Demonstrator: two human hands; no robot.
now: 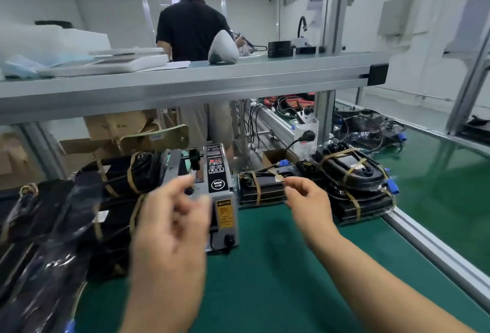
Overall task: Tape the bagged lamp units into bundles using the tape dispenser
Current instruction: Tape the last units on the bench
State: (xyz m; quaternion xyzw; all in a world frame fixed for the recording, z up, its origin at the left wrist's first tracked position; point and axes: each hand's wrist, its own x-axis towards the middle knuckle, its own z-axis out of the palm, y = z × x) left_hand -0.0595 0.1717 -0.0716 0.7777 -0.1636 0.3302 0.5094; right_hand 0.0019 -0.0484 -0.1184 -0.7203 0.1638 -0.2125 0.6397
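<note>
The left hand (169,216) hung blurred in front of the tape dispenser (221,192), fingers curled toward the thumb; whether it held anything could not be told. The right hand (305,200) was raised well apart from it, thumb and forefinger pinching a short tan strip of tape (279,177).

The dispenser, a grey box, stood on the green mat (265,266) between the hands. Its side carried a yellow warning label (224,213) with a triangle sign and a black panel with a round white logo (217,184); the writing on both was too small to read. A red display (214,161) glowed near its top.

Just right of the dispenser lay a taped bundle (261,190). Further right was a stack of taped bundles (355,189) with blue plugs. Left of the dispenser lay more taped bundles (119,173), with loose bagged lamp units (53,226) in front of them.

On the shelf above (185,78) sat white trays, and behind it stood a person in a black shirt (191,27), facing away.
</note>
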